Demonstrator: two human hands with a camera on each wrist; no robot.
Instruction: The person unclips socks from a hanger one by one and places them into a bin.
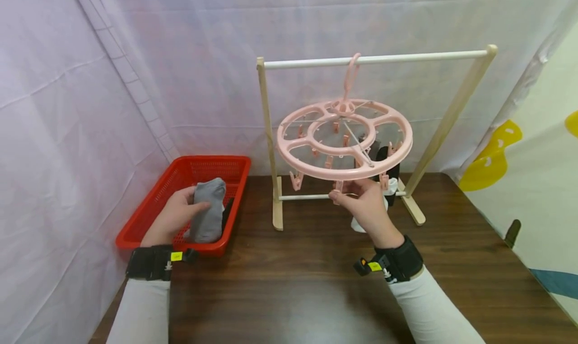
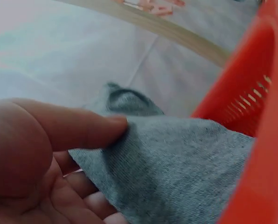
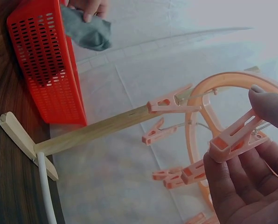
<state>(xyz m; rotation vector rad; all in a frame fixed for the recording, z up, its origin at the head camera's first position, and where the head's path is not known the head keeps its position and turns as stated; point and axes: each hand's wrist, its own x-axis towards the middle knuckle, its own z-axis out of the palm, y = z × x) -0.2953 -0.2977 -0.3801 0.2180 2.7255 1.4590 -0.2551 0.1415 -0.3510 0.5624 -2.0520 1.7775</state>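
A grey sock (image 1: 208,211) is pinched between the thumb and fingers of my left hand (image 1: 178,211), held over the red basket (image 1: 248,169). The left wrist view shows the thumb pressing on the sock's knit cloth (image 2: 176,158). My right hand (image 1: 365,203) holds a pink clothespin (image 3: 234,140) at the near rim of the round pink drying hanger (image 1: 345,173). In the right wrist view the thumb lies on one side of that clothespin and the fingers on the other.
The hanger hooks over the white bar (image 1: 420,57) of a wooden stand (image 1: 266,128). More clothespins (image 1: 296,180) dangle around the ring. Dark and white socks (image 1: 392,171) hang on its far right side. A dark wooden table (image 1: 280,279) lies beneath; white curtains stand behind.
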